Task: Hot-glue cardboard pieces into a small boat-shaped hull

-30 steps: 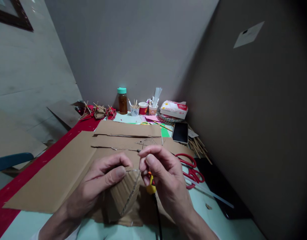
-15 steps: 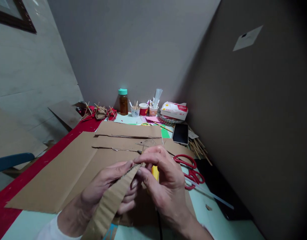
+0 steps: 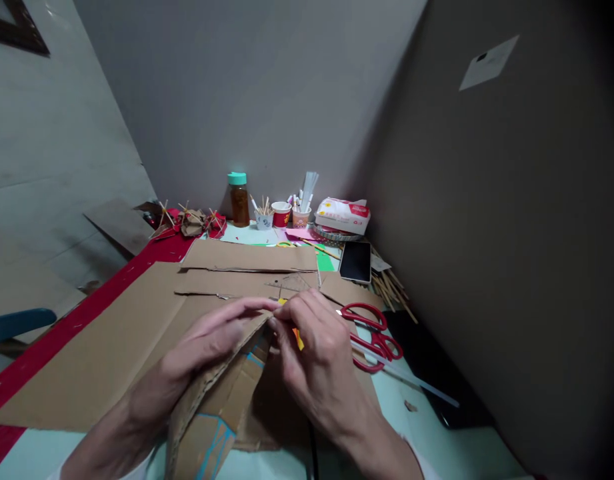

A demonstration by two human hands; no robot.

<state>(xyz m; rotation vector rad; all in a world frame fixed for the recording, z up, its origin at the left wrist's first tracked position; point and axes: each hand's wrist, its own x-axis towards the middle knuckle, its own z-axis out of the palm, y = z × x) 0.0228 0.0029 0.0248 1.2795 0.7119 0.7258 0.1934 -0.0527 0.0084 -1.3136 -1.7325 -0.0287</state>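
Observation:
My left hand (image 3: 207,343) supports a bent cardboard strip (image 3: 234,393) from its outer left side, fingers stretched along it toward the far end. The strip's inner face bears blue lines, and its corrugated edge faces up. At that far end, my right hand (image 3: 311,353) pinches the strip between thumb and fingers. A yellow object (image 3: 298,338) is mostly hidden behind my right hand, so its kind does not show. Below that hand runs a black cord (image 3: 313,447). Close to its right lie red-handled scissors (image 3: 379,343) and a translucent stick (image 3: 411,379).
Large cardboard sheets (image 3: 111,333) cover the table's middle and left. Along the back stand a bottle (image 3: 239,203), paper cups (image 3: 281,215) with sticks and pens, and a tissue pack (image 3: 343,215). A phone (image 3: 355,261) and wooden sticks (image 3: 394,293) lie at right.
The cardboard strip has turned, so its blue-marked inner face now shows. My left fingers have straightened along its outer side. My right hand still pinches the far end. The view has shifted slightly.

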